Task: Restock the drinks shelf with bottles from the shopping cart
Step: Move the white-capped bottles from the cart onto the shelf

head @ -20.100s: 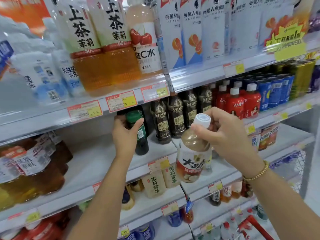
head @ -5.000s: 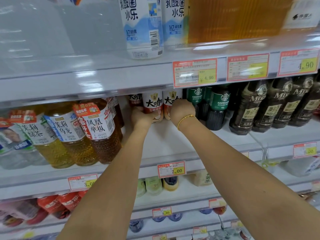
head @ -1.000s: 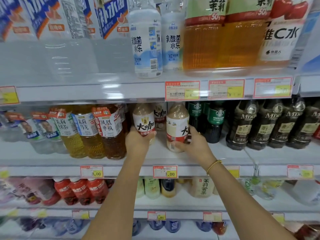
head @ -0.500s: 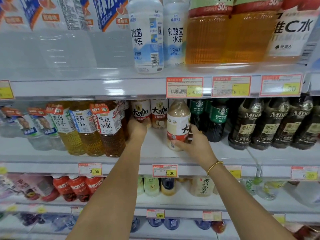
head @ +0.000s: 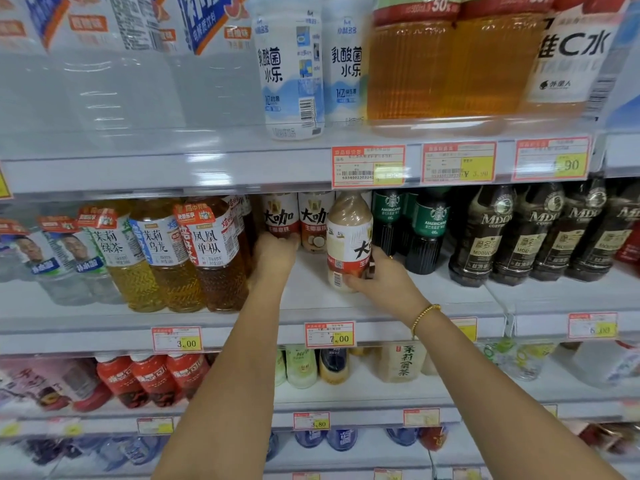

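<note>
Both arms reach into the middle drinks shelf (head: 381, 308). My left hand (head: 275, 256) grips the base of a beige milk-coffee bottle (head: 280, 216) with a white and red label, set deep at the back of the shelf. Beside it stands a second bottle of the same kind (head: 313, 221). My right hand (head: 375, 278), with a gold bead bracelet on the wrist, holds the lower part of a third such bottle (head: 348, 237), which stands upright nearer the shelf's front. The shopping cart is out of view.
Amber tea bottles (head: 211, 251) crowd the left of the same shelf; green-labelled coffee bottles (head: 427, 230) and dark coffee bottles (head: 485, 237) stand to the right. A bare strip of shelf lies in front of my hands. Large bottles fill the shelf above (head: 294, 64); small bottles below.
My left hand has pushed its bottle from the front to the back of the shelf, beside the other one. My right hand still holds its bottle in about the same spot.
</note>
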Demonstrator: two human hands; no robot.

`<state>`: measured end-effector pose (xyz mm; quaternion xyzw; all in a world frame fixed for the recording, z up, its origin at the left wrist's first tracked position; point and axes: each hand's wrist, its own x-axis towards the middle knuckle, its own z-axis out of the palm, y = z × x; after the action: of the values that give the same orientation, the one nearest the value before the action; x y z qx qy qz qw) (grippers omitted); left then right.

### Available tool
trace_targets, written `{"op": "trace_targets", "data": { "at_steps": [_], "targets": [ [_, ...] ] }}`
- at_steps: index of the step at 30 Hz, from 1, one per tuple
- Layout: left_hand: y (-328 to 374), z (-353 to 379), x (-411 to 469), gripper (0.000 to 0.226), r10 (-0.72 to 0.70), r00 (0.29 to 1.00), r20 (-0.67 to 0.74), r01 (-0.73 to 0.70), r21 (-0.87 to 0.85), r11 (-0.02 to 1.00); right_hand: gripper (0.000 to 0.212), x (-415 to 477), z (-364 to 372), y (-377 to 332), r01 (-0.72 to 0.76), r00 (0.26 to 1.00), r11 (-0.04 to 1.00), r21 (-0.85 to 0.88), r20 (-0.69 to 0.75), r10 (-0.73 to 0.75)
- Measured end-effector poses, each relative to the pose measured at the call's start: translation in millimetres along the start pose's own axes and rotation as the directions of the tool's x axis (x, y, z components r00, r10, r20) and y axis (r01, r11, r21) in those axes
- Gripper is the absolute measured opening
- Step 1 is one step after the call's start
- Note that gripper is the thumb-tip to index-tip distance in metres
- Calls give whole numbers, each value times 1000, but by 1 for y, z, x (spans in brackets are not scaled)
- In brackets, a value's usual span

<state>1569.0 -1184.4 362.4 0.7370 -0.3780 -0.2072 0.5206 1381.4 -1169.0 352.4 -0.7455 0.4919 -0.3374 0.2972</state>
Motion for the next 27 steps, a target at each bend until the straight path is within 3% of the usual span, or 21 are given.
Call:
{"op": "trace_targets", "data": {
  "at_steps": [2,6,8,12,16,23,27],
  "targets": [
    [0,-8,-24,39,108,994,-4,-108,-12,994,62,1,4,-5,10,999,1000,-16,-36,-10],
    [-3,-15,-67,60,217,968,125,-214,-39,976,64,11,24,-19,20,998,998,-60,-61,-23],
    [-7,-13,-69,61,209,967,149,-205,-38,978,58,16,36,-25,38,998,997,-64,-38,-41],
    [-14,-17,-55,58,179,983,40,-180,30,983,63,24,38,-27,104,992,992,-66,77,-99],
    [-17,-17,-43,60,146,989,-17,-145,60,988,44,38,20,-4,-38,983,993,-112,-184,17],
    [-15,-13,-31,58,114,990,-86,-107,87,990,27,52,23,-8,-156,970,972,-175,-212,117],
    [-15,-13,-28,62,125,986,-112,-118,74,990,28,54,27,-4,-147,968,967,-207,-232,97]
  ]
}}
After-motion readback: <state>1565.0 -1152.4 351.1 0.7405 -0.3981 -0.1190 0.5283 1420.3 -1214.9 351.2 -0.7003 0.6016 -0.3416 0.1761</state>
